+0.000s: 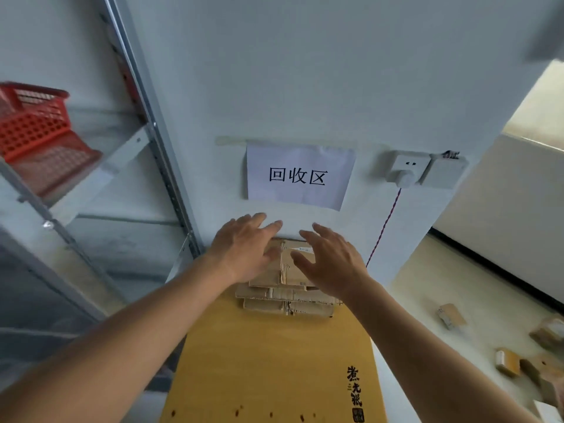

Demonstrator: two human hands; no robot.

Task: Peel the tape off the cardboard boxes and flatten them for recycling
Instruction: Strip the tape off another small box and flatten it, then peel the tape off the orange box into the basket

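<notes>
From the head camera, a stack of flattened cardboard boxes lies at the far end of a large yellow sheet against the wall. The left hand and right hand sit over the top piece with fingers straight and spread, gripping nothing. A paper sign above reads "回收区". Black calligraphy on the yellow sheet is only partly legible. More small boxes lie on the floor to the right.
</notes>
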